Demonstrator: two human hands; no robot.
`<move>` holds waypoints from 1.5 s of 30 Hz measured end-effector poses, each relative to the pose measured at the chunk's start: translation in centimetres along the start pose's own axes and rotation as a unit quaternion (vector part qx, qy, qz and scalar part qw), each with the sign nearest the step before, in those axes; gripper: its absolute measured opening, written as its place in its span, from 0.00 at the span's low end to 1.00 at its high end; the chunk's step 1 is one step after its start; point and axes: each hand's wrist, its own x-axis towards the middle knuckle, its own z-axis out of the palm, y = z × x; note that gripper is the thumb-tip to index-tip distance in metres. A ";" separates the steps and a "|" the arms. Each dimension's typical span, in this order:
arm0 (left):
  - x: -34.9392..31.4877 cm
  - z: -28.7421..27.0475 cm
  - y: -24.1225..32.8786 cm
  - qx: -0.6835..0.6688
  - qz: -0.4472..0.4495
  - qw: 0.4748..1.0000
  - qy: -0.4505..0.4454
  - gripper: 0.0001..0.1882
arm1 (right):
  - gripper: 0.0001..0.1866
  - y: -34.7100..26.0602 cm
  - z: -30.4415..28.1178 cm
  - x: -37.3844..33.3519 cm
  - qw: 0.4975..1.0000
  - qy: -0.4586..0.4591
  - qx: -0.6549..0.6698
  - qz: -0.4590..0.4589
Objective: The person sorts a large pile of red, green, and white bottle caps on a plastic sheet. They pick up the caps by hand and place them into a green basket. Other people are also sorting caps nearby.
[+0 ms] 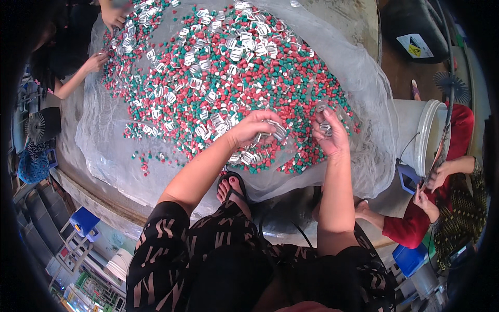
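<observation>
While the left hand clamps its grip on metal clips, the right hand pinches 1 clip.

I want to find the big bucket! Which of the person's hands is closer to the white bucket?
Right. The right hand is beside the white bucket, across the edge of the clear sheet. The left hand is farther away, over the pile's middle.

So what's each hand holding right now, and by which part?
The left hand pinches a few small silvery metal buckles in its fingertips, and the right hand pinches more of the buckles between thumb and fingers. Which part of a buckle cannot be told.
</observation>
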 end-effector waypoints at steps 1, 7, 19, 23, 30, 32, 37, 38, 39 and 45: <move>-0.1 0.0 1.1 -0.061 0.017 0.997 -0.035 0.17 | 0.10 0.3 1.0 0.2 1.000 -0.027 0.012 -0.003; 2.8 3.4 2.6 -0.260 0.233 0.936 0.047 0.22 | 0.07 5.4 7.0 2.7 0.928 0.014 -0.274 -0.254; 2.0 4.1 3.5 -0.522 0.164 0.835 0.051 0.19 | 0.35 9.1 14.0 1.7 0.668 0.085 -0.493 -0.551; 5.6 4.5 6.5 -0.524 0.196 0.820 0.122 0.19 | 0.33 4.8 15.2 0.9 0.687 0.120 -0.375 -0.611; 17.9 7.3 32.7 -0.301 0.311 0.896 0.101 0.33 | 0.21 -0.5 9.8 -0.7 0.747 0.238 -0.282 -0.554; 17.5 9.9 38.3 -0.126 0.307 0.935 0.122 0.40 | 0.20 -0.1 8.7 -0.7 0.755 0.239 -0.275 -0.545; 13.9 10.5 41.2 -0.219 0.399 0.889 0.040 0.43 | 0.18 0.7 6.9 -0.5 0.761 0.262 -0.307 -0.508; 11.9 10.0 39.5 -0.152 0.412 0.898 0.003 0.39 | 0.19 0.6 5.9 -0.4 0.760 0.266 -0.316 -0.502; 9.8 8.4 37.7 -0.095 0.405 0.909 -0.005 0.39 | 0.18 0.8 5.7 -0.2 0.762 0.261 -0.317 -0.500; -1.0 -4.0 22.0 -0.151 0.281 0.928 0.191 0.35 | 0.15 1.7 5.0 0.1 0.782 0.249 -0.351 -0.451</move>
